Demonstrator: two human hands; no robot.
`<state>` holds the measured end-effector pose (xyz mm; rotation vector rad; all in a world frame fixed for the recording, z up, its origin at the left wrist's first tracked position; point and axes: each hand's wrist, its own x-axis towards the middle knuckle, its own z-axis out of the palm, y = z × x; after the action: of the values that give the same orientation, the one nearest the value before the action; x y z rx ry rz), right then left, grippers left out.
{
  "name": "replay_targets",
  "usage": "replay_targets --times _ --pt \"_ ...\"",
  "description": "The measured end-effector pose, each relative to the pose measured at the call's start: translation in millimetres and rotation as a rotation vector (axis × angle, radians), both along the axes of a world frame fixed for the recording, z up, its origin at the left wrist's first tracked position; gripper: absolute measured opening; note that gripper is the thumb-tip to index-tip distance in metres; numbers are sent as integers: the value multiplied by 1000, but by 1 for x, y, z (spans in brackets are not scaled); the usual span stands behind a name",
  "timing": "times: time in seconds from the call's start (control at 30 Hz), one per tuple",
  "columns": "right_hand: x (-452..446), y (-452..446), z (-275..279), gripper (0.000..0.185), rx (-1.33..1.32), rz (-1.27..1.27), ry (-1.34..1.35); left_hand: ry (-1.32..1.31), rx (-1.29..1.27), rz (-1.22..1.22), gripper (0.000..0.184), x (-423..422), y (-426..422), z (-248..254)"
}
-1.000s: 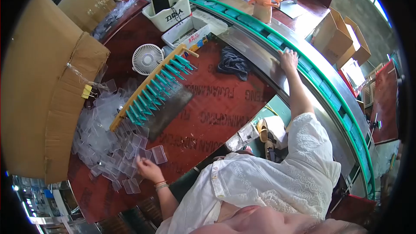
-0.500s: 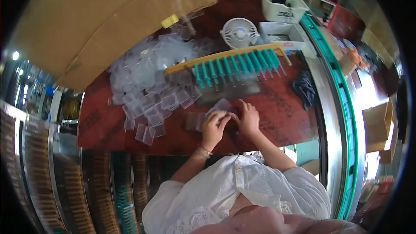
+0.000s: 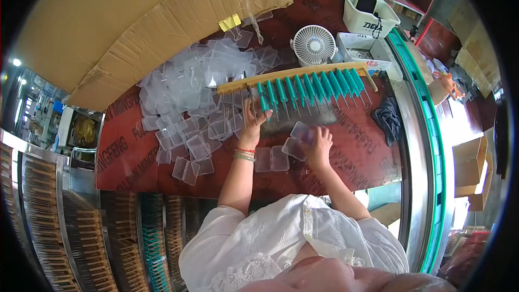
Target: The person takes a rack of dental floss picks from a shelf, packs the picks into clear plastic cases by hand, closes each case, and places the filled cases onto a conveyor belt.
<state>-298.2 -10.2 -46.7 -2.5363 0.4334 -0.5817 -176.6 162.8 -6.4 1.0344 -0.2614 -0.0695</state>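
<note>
My left hand (image 3: 252,127) reaches up to the left end of a wooden rack (image 3: 303,75) with metal pins. Its thumb and fingers close about a teal piece (image 3: 263,103) hanging there. Several more teal pieces (image 3: 313,87) line the rack to the right, while some pins at the left end are bare. My right hand (image 3: 319,147) rests on the table, fingers curled over the edge of an opened clear plastic case (image 3: 293,148). Another opened clear case (image 3: 271,159) lies flat just left of it.
Many clear plastic cases (image 3: 186,86) are heaped at the left, by a large cardboard sheet (image 3: 178,21). Behind the rack stand a white fan (image 3: 314,45), a white box (image 3: 378,64) and a bin (image 3: 351,20). A dark cloth (image 3: 387,120) lies near the green conveyor (image 3: 427,113).
My hands, together over the clear case before, are now apart. The left has gone up to the rack's teal pieces; the right has shifted slightly right, staying at the case.
</note>
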Motion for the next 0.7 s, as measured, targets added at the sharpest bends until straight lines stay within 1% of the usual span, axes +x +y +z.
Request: replay_targets --times 0.03,0.1,0.13,0.17,0.23,0.27,0.3,0.4,0.43,0.5,0.53,0.57,0.63,0.67,0.7 --pt "4 -3 -2 57 1 0 2 -9 97 -35 51 4 5 -3" --pt "11 -8 -11 57 679 162 -133 -20 295 -110 58 7 14 -11" --pt "13 -8 -13 57 1022 234 -200 -10 302 -114 58 1 13 -8" --pt "17 -7 -15 57 1031 225 -193 7 261 -66 57 -6 11 -6" --pt "29 -2 -14 55 870 295 -139 43 182 33 55 -22 4 -3" --pt "29 2 -15 54 790 332 -108 57 189 30 55 -34 2 -8" --pt "28 6 -13 54 796 330 -102 54 175 16 56 -50 1 -15" --pt "27 16 -1 52 1108 304 133 41 148 -4 58 -75 -4 -21" --pt "24 17 2 52 1111 307 138 37 195 21 57 -77 -6 -21" --pt "21 17 8 53 1271 308 133 21 281 74 56 -81 -10 -17" --pt "22 17 11 54 1350 311 126 15 279 81 56 -82 -11 -19" --pt "24 16 9 54 1347 320 121 -175 416 121 55 -82 -11 -25" --pt "23 15 -3 53 1273 379 -38 -552 691 197 54 -82 -10 -34" --pt "23 13 -8 53 1232 406 -118 -558 690 199 54 -77 -9 -37" --pt "22 12 -5 53 1229 410 -125 -386 517 160 54 -68 -7 -37"
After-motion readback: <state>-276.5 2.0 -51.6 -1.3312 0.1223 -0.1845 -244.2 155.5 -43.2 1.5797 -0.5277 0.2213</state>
